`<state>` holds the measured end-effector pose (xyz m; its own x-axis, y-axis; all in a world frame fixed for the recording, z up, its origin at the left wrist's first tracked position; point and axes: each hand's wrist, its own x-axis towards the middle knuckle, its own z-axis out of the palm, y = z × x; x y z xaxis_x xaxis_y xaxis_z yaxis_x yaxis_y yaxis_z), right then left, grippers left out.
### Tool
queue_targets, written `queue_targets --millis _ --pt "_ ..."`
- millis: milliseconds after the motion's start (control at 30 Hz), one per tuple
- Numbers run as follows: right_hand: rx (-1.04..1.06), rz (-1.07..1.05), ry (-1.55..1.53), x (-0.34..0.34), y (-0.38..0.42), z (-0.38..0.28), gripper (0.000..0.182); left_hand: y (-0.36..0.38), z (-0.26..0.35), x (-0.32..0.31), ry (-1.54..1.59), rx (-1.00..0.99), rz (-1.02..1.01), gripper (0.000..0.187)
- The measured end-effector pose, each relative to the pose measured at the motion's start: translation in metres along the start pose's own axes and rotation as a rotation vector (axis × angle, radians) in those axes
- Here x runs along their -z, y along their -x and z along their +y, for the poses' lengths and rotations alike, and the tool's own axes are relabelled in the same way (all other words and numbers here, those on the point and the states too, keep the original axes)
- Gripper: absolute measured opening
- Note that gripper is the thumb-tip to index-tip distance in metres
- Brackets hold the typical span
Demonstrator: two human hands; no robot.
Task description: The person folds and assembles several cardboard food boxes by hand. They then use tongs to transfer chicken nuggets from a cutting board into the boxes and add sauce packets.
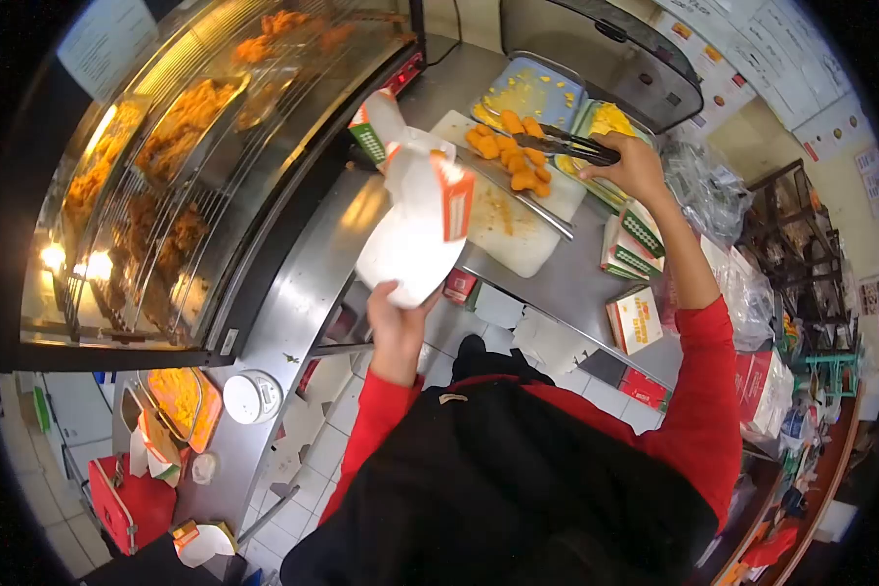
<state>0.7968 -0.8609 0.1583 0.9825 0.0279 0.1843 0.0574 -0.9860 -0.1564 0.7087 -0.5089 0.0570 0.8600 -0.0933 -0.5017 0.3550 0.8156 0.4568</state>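
My left hand (397, 334) grips the lower edge of an open paper food box (405, 249), white inside with orange and green print on its flaps. The box is tilted over the counter's front edge, left of the white cutting board (503, 244). Black tongs (581, 147) are in my closed right hand (633, 168), their tips over a pile of golden nuggets (503, 146) on the board. A long knife (547, 215) lies across the board beside the nuggets. Behind them stands a blue-grey tray (523, 93) with yellow bits in it.
A lit glass warming cabinet (264, 195) with fried chicken fills the left. Printed boxes (633, 244) and a small carton (635, 320) sit on the right counter near clear plastic bags (703, 186). Lower left are a white scale (253, 397) and an orange tray (205, 415).
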Motion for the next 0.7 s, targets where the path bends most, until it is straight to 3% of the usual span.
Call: queue_targets --millis 167,267,367,500,667,700 --pt "0.011 -0.003 0.067 0.028 0.013 0.015 0.067 -0.084 -0.053 -0.03 -0.081 -0.047 -0.004 0.05" --pt "0.055 0.024 0.048 0.04 0.018 0.014 0.066 -0.099 -0.074 -0.049 -0.171 -0.126 0.132 0.055" --pt "0.157 0.043 0.009 0.042 0.024 -0.005 0.065 -0.113 -0.092 -0.052 -0.124 -0.135 0.063 0.056" --pt "0.211 0.057 0.105 0.025 0.029 -0.022 0.068 -0.128 -0.094 -0.031 -0.061 0.036 -0.043 0.048" --pt "-0.017 0.079 0.015 0.018 0.026 0.004 0.068 -0.119 -0.075 -0.003 -0.086 0.017 -0.07 0.046" --pt "-0.105 -0.047 0.091 0.008 0.021 0.006 0.067 -0.115 -0.072 0.0 -0.089 0.01 -0.066 0.049"
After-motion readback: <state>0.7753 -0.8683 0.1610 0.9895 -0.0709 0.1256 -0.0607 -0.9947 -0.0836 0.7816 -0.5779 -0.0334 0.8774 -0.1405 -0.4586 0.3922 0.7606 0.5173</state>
